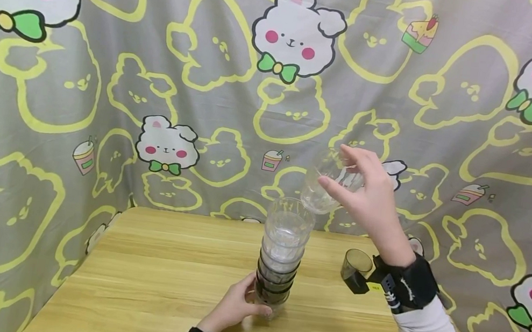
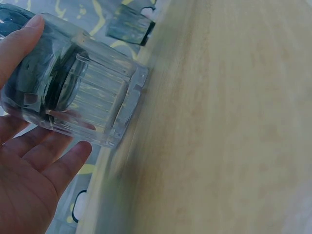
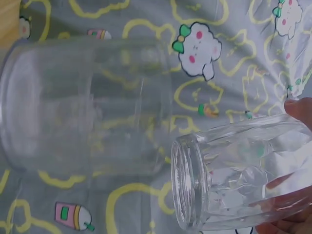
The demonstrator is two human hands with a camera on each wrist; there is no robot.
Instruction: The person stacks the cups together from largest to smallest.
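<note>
Here right hand holds clear cup above stack.

Stacking cups at a wooden table

The left hand gripped the base of a tall stack of nested cups standing on the table, dark cups low, clear ones above. The right hand held a clear cup tilted in the air, just beside the stack's top. A single dark cup stood apart near the right wrist, before a cartoon-printed cloth.
</note>
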